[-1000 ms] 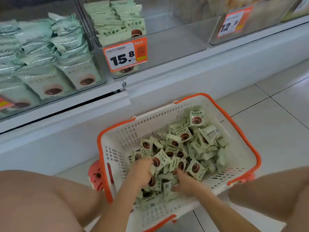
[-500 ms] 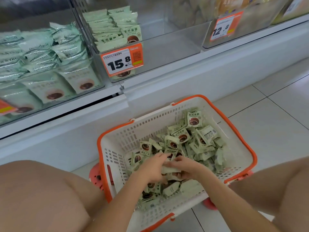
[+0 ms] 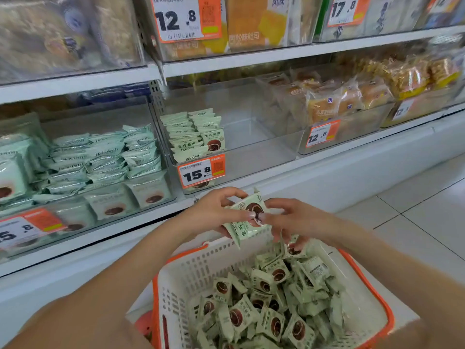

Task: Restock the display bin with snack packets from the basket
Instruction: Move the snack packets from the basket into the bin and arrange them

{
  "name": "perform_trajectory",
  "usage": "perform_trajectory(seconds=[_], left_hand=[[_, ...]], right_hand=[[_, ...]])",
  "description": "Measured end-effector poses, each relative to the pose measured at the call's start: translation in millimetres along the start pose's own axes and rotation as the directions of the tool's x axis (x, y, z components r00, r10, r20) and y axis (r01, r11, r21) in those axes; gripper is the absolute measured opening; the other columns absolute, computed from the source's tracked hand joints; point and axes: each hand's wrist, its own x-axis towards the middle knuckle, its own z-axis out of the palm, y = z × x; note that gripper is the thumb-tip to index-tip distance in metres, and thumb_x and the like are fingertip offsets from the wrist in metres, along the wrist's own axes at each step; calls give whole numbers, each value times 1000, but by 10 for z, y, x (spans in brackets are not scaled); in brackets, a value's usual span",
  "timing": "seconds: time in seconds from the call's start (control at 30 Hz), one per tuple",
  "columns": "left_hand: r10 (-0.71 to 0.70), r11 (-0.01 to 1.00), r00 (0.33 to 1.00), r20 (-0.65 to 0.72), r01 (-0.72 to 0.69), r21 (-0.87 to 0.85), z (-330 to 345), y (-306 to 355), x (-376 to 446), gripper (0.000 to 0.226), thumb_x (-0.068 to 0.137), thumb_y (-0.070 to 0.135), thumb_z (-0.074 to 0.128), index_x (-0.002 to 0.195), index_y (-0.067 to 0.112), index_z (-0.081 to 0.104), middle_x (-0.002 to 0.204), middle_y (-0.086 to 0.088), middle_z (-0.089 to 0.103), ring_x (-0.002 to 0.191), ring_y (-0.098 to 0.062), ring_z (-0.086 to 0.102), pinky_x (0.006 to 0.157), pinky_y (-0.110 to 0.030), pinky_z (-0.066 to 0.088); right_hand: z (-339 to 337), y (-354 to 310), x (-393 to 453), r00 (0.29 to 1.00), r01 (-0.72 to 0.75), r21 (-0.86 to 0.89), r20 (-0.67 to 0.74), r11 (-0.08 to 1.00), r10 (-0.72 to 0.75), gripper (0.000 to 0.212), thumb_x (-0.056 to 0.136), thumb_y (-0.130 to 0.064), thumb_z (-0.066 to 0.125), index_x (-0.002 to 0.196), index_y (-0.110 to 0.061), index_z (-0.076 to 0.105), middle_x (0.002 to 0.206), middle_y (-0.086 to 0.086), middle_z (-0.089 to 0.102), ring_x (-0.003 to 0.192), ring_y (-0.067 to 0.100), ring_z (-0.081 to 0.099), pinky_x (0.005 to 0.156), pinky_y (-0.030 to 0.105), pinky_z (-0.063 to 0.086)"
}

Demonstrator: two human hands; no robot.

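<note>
A white basket with an orange rim [image 3: 201,268] sits on the floor, holding several pale green snack packets [image 3: 264,308]. Above its far edge my left hand [image 3: 214,212] grips a small stack of green packets [image 3: 245,222]. My right hand [image 3: 292,217] pinches the same stack from the right side, and another packet [image 3: 293,249] hangs under its lower fingers. Straight ahead on the low shelf is a clear display bin [image 3: 251,159] with a 15.8 price tag [image 3: 201,171]. It holds two short stacks of matching packets [image 3: 193,134] at its left end.
A fuller clear bin of pale green packets [image 3: 95,165] stands to the left. Bins of bread and pastries [image 3: 352,102] fill the shelf to the right and the shelf above. White tiled floor [image 3: 415,210] lies to the right of the basket.
Both hands have risen out of the basket with a stack of packets, up toward the low shelf. The view has tilted upward, showing more shelves.
</note>
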Motion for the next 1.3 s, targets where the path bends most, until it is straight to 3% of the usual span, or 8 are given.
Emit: perform_trajectory(seconds=[0.13, 0.3, 0.47, 0.6, 0.77, 1.07, 1.2, 1.3], left_hand=[[67, 997, 991, 116, -71, 25, -99, 43, 35, 81, 71, 9, 82, 127, 50, 40, 118, 0, 63, 100, -12, 66, 79, -29, 55], [193, 981, 978, 83, -195, 14, -180, 42, 22, 108, 67, -4, 81, 140, 50, 22, 124, 6, 55, 108, -4, 61, 87, -22, 51], [151, 938, 970, -188, -200, -281, -179, 109, 118, 55, 84, -6, 63, 126, 27, 50, 114, -1, 65, 91, -17, 67, 78, -30, 57], [102, 922, 974, -202, -169, -350, -128, 138, 149, 18, 96, 9, 50, 102, 19, 63, 91, 0, 66, 80, -11, 64, 76, -33, 56], [247, 964, 958, -148, -258, -60, -124, 134, 156, 19, 97, 10, 49, 97, 21, 65, 86, -3, 67, 77, -17, 65, 68, -39, 56], [345, 939, 865, -365, -320, 128, -143, 123, 131, 4, 88, 20, 65, 88, 17, 66, 82, 6, 68, 75, -8, 62, 60, -26, 53], [665, 628, 609, -432, -144, 764, -453, 32, 199, 19, 88, 23, 64, 106, 17, 64, 102, 3, 66, 101, -18, 57, 80, -33, 47], [710, 434, 606, -358, 23, 900, -644, -70, 275, 27, 77, 13, 71, 103, 8, 64, 101, -8, 66, 100, -31, 58, 82, -40, 48]], right_hand=[[49, 2, 107, 915, 236, -230, -275, 944, -295, 15, 90, -44, 56, 101, -41, 66, 55, -1, 52, 45, 6, 44, 46, 25, 42], [4, -157, 142, 846, 302, -175, -404, 937, -348, 18, 90, -42, 57, 78, -37, 69, 50, -5, 34, 48, 9, 36, 42, 18, 36], [-29, -183, 83, 941, 201, 330, -326, 922, -89, 19, 88, -32, 64, 77, -17, 64, 76, 3, 57, 66, 12, 57, 51, 14, 47], [47, -174, 66, 985, 117, 338, -160, 934, -66, 28, 79, -29, 73, 103, -15, 65, 93, 1, 70, 76, 10, 68, 61, 22, 53], [-80, -225, 59, 960, 260, 345, -193, 902, -203, 53, 70, -32, 73, 120, -32, 54, 108, 2, 65, 90, 15, 69, 71, 30, 56], [-40, -263, 171, 828, 426, 205, -481, 881, -288, 8, 84, -4, 67, 81, -12, 70, 94, 6, 73, 73, 21, 71, 61, 36, 59], [-380, -532, 335, 694, 535, 140, -636, 833, -338, 22, 87, 0, 62, 88, -22, 62, 92, 0, 67, 75, 7, 69, 67, 28, 60], [-670, -925, 712, 621, 526, -131, -616, 840, -485, 22, 85, -2, 65, 101, -18, 64, 102, 1, 68, 93, 14, 67, 77, 30, 57]])
